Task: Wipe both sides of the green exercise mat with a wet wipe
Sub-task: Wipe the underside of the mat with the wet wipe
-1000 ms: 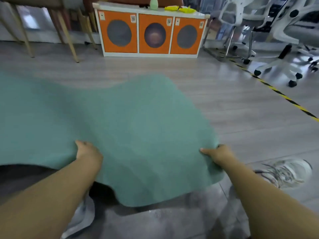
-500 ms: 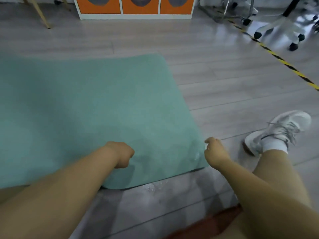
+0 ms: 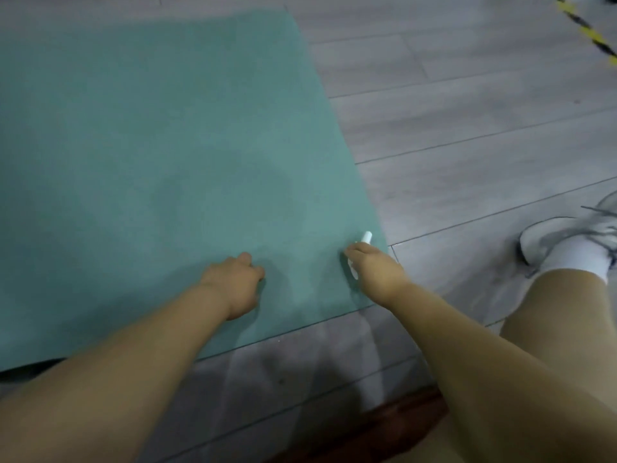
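My right hand [image 3: 374, 272] pinches the wet wipe [image 3: 366, 236]; left hand [image 3: 235, 284] curled, empty, resting on mat [image 3: 150, 135]. Mat looks soft, floppy & light, so I'd grab the edge nr my hands.

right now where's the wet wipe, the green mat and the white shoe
wet wipe [image 3: 366, 236], head view, end sticking past the fingers
green mat [image 3: 160, 135], head view, bare middle
white shoe [image 3: 547, 233], head view, toe

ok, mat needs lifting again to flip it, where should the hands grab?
Probably the near short edge of the green mat, coming in from the person's side. The mat lies flat on the floor, and that edge sits just in front of both hands. The near right corner is bare beside the right hand, which holds the white wipe; the left hand rests further in.
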### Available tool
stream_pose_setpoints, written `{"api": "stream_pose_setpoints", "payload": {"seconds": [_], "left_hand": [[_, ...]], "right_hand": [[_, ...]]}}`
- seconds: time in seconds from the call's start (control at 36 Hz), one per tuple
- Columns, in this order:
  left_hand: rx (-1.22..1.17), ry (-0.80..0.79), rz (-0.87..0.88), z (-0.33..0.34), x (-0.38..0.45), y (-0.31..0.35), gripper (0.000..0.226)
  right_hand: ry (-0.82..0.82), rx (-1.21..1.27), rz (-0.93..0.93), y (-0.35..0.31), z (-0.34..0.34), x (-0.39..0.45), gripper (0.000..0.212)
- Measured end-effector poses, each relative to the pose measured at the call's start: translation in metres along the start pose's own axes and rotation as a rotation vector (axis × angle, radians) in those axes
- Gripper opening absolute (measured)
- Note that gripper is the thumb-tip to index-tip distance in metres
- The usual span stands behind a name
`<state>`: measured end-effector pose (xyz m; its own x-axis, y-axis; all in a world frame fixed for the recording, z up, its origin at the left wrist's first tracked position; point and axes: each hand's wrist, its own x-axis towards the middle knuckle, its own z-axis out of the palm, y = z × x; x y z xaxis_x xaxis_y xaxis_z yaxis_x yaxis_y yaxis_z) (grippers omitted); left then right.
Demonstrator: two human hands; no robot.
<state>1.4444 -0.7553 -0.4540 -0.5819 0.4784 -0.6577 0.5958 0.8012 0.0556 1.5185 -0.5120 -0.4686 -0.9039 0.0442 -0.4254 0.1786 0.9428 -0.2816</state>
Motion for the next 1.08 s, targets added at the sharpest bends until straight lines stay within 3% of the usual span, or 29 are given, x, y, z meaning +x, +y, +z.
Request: {"api": "stream_pose_setpoints", "payload": {"seconds": [0.06, 0.17, 0.28, 0.39, 0.47, 0.53, 0.58, 0.69, 0.75, 0.86, 0.92, 1.0, 1.08], "left_hand": [[-0.01, 0.017, -0.011, 0.0, 0.006, 0.001, 0.037], [-0.079, 0.019, -0.027, 0.001, 0.013, -0.003, 0.029], [-0.125, 0.034, -0.03, 0.002, 0.018, -0.006, 0.021], [-0.12, 0.065, -0.076, 0.006, 0.018, -0.003, 0.019], [-0.148, 0.093, -0.148, 0.013, 0.017, 0.001, 0.027], [-0.173, 0.076, -0.188, 0.018, 0.016, 0.003, 0.048], [-0.219, 0.041, -0.217, 0.023, 0.014, 0.003, 0.065], [-0.215, 0.028, -0.201, 0.027, 0.013, -0.002, 0.066], [-0.21, 0.026, -0.194, 0.026, 0.014, -0.003, 0.066], [-0.207, 0.018, -0.2, 0.025, 0.013, -0.001, 0.067], [-0.205, 0.019, -0.207, 0.026, 0.012, 0.003, 0.067], [-0.196, 0.022, -0.21, 0.027, 0.01, 0.007, 0.066], [-0.199, 0.013, -0.211, 0.026, 0.011, 0.007, 0.066]], "right_hand": [[0.063, 0.053, 0.053, 0.001, 0.005, 0.007, 0.05], [0.261, 0.032, 0.137, 0.005, 0.012, 0.014, 0.031], [0.336, -0.042, 0.072, 0.015, 0.023, 0.014, 0.028], [0.382, 0.087, 0.095, 0.012, 0.03, 0.006, 0.031], [0.366, 0.136, 0.19, 0.003, 0.037, 0.005, 0.022], [0.379, 0.111, 0.219, -0.007, 0.041, 0.003, 0.02], [0.308, 0.078, 0.093, -0.02, 0.051, -0.004, 0.022], [0.121, 0.015, -0.294, -0.023, 0.067, -0.031, 0.024], [0.197, 0.036, -0.146, -0.007, 0.054, -0.031, 0.022], [0.36, 0.143, 0.48, 0.042, 0.029, -0.025, 0.024], [0.354, 0.176, 0.559, 0.039, 0.028, -0.027, 0.025], [0.259, 0.15, 0.418, 0.013, 0.047, -0.028, 0.03], [0.174, 0.062, 0.108, -0.025, 0.068, -0.032, 0.036]]}}
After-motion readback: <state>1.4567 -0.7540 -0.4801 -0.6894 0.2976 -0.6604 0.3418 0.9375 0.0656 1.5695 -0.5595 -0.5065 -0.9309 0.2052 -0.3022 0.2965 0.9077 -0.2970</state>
